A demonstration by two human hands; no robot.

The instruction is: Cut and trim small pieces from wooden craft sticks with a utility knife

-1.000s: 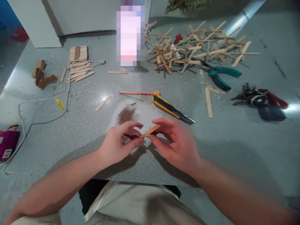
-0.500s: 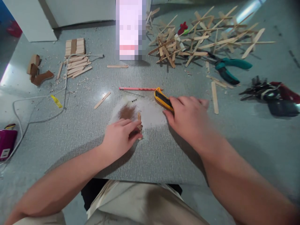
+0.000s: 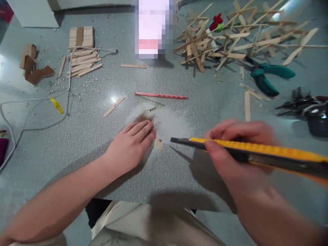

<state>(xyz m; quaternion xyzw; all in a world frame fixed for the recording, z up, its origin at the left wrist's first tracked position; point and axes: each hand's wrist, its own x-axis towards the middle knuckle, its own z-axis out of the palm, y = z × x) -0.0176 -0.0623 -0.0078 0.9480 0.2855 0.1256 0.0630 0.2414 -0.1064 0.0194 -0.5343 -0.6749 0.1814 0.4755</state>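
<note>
In my right hand point(image 3: 235, 147) is a yellow and black utility knife point(image 3: 256, 151), its blade stretched out and pointing left above the table. The hand is closed round the handle and a little blurred. My left hand point(image 3: 130, 145) lies low on the table, fingers together, holding a small wooden craft stick point(image 3: 159, 143) down. Only the near end of that stick shows; the fingers cover the rest, and the thumb is hidden. White and brown powdery marks point(image 3: 171, 124) spread on the table around the fingertips. Beyond them rests a pink pencil point(image 3: 161, 96).
A tangled structure of craft sticks point(image 3: 197, 44) stands at the back right, near teal-handled pliers point(image 3: 269, 73) and a bunch of keys point(image 3: 302, 102). Bundled sticks point(image 3: 87, 36), a brown cardboard strip point(image 3: 33, 66) and a white cable point(image 3: 69, 75) lie left. A pixelated bright screen point(image 3: 148, 27) stands behind.
My right hand has swung the knife round and raised it, its blade now showing and pointing left. My left hand has flattened over the craft stick, which has tilted. The view has shifted slightly.
</note>
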